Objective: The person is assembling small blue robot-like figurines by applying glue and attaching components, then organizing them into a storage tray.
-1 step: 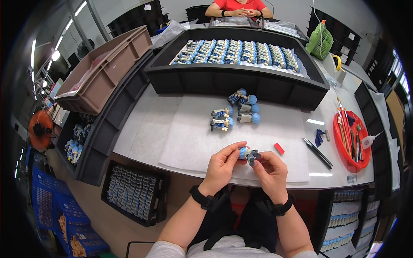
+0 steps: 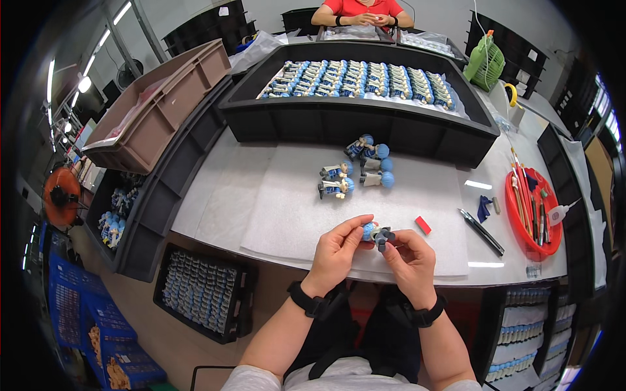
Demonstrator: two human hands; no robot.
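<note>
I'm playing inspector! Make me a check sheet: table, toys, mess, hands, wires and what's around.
Surface: white table, partly covered by a thin white sheet.
Job's things: small blue-headed toy figure in both hands; loose matching figures beyond; more in rows inside a rectangular black plastic tray.
Clutter: small red block, slim dark pen-like tool, round red plastic basket holding brushes.
Hands: left hand grips the head end; right hand, the dark-grey end.
Cables: thin white cord, upper right.
Surroundings: round orange fan; red-topped person opposite.

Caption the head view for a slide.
Left hand and right hand hold a small blue-topped figurine over a white sheet, before a black crate of similar figurines in rows.
</note>
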